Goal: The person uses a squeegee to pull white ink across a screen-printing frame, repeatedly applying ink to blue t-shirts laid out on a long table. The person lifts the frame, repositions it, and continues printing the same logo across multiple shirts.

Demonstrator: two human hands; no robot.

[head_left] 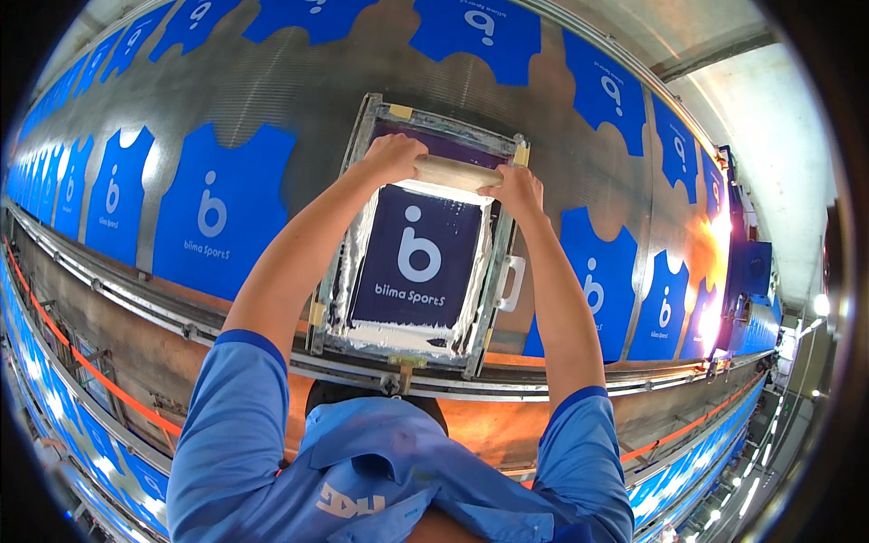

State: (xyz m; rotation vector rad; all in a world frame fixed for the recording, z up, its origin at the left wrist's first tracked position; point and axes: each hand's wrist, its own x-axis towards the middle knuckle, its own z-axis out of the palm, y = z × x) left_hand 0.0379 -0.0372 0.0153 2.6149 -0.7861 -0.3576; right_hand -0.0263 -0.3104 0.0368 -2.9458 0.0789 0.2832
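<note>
Blue shirt (398, 462) nearest; left hand (396, 158) and right hand (520, 192), grip closed around squeegee (457, 174) ends, toward far side of screen (385, 249). Best: even pressure, steady stroke.

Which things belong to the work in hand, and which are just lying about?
In use:
pale bar, held by left hand and right hand
framed screen beneath
white paste

Not in hand:
blue pieces, probably related (same emblem as screen)
orange strip
</note>
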